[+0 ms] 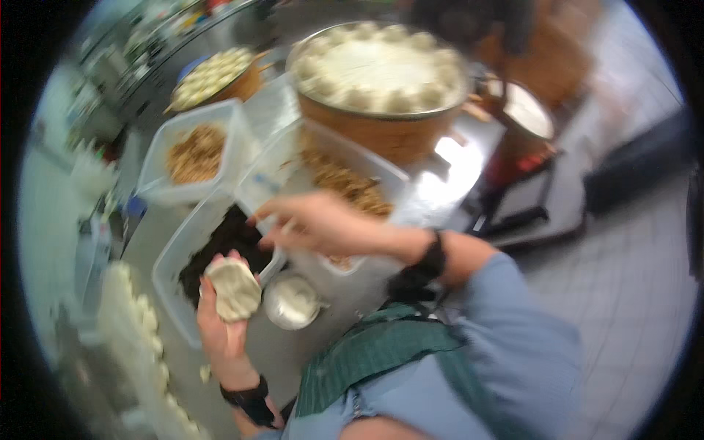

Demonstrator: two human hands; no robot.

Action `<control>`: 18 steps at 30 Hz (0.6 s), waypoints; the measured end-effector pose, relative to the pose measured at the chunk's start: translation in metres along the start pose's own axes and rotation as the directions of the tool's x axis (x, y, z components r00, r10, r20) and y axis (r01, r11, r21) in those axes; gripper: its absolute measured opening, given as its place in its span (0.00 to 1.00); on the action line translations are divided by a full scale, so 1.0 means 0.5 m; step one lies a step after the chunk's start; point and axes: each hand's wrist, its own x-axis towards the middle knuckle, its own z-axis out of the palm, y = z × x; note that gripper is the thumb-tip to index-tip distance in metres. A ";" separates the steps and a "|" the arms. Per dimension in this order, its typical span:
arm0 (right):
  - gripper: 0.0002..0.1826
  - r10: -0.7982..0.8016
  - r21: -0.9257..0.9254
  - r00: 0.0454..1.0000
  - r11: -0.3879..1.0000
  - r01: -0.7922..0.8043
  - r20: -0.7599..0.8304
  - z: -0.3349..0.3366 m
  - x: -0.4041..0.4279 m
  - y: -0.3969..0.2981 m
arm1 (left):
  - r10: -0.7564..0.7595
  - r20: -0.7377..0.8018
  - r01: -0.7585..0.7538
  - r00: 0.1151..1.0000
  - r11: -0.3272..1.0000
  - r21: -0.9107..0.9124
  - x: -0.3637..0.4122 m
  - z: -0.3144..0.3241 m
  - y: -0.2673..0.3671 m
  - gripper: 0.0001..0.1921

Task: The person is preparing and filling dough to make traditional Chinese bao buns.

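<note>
My left hand (223,330) is palm up and holds a flattened round dough wrapper (235,291) on the palm and fingers. Just behind it is a clear plastic tub (170,275) with dark, paste-like filling (228,236). My right hand (308,223), blurred, hovers between that tub and a second clear tub (357,140) of brown chopped filling (352,184). Its fingers are apart and I see nothing in them. A small round bowl (291,302) with whitish contents stands on the metal table to the right of the wrapper.
Another clear tub (148,179) holds brown filling at the left. Behind stands a large round steamer (379,132) with buns ringed around its top. A smaller basket (242,85) carries many pale dough pieces. More dough pieces (151,330) line the left side. A tiled floor (616,308) lies right.
</note>
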 end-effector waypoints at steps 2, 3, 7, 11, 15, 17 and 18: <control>0.15 -0.045 -0.112 0.982 0.993 0.025 -0.183 -0.066 -0.014 0.075 | 0.292 0.052 -0.242 0.955 0.867 -0.435 0.006 0.027 0.020 0.24; 0.14 -0.112 -0.297 0.962 0.954 0.034 -0.250 -0.094 -0.025 0.092 | 0.339 -0.010 -0.314 0.941 0.859 -0.403 0.003 0.035 0.023 0.24; 0.14 -0.128 -0.536 0.978 0.844 0.020 -0.164 -0.155 -0.060 0.150 | 0.134 0.000 -0.127 0.991 0.940 -0.317 0.025 0.042 -0.027 0.22; 0.14 -0.105 -0.572 0.993 0.812 0.113 0.048 -0.147 -0.063 0.187 | 0.140 -0.249 -0.127 0.958 0.990 0.068 0.057 0.098 -0.084 0.20; 0.12 -0.136 -0.721 0.990 0.682 0.119 0.035 -0.139 -0.041 0.188 | 0.134 -0.191 -0.103 0.973 0.981 0.163 0.062 0.113 -0.092 0.22; 0.11 -0.008 -0.760 0.993 0.642 0.098 0.121 -0.142 -0.029 0.186 | 0.153 -0.210 -0.115 0.966 0.977 0.182 0.038 0.111 -0.071 0.22; 0.11 0.005 -0.753 0.993 0.652 0.083 0.115 -0.135 -0.023 0.181 | 0.189 -0.020 -0.190 0.982 0.981 -0.048 0.020 0.098 -0.057 0.23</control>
